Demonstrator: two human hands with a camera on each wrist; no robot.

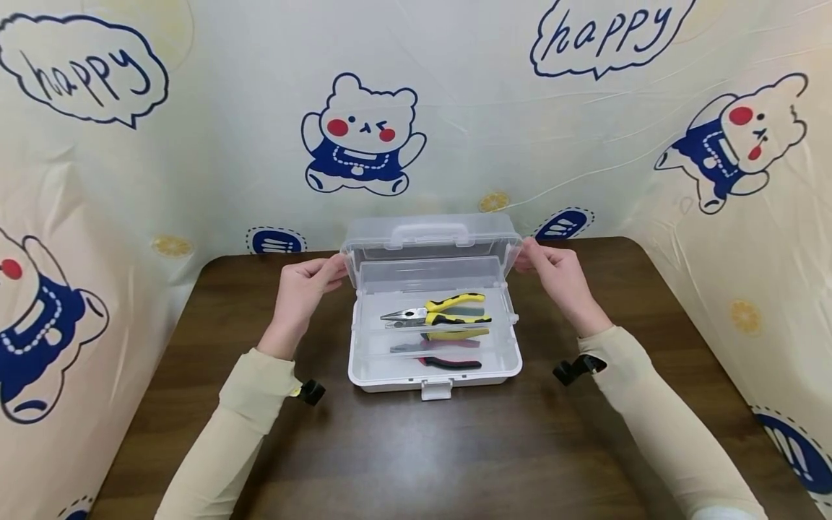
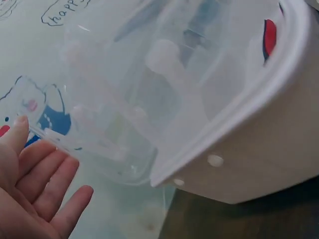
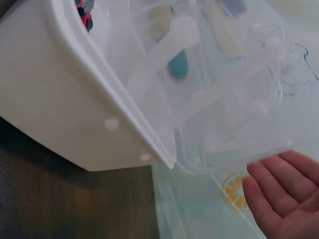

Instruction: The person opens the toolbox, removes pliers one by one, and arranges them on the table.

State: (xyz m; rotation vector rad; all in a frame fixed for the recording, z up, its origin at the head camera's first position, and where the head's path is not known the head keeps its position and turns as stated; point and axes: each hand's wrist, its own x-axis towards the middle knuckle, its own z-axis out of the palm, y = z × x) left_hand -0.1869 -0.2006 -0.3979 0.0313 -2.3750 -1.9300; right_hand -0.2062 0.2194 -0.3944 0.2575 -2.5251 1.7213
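Note:
A white toolbox with a raised clear lid stands on the table, its front latch hanging down. My left hand pinches the lid's left edge between thumb and fingers. At the opposite edge, my right hand holds the lid's corner by the fingertips; its thumb is hidden in the right wrist view. Long-nose pliers with yellow-and-black handles lie on a clear tray inside. Beneath it, other tools show through, among them one with a red-and-black handle.
The brown wooden table carries the box near its back edge. A pale printed cloth with cartoon bears hangs behind and on both sides. White hinge arms join the box and its clear upper parts.

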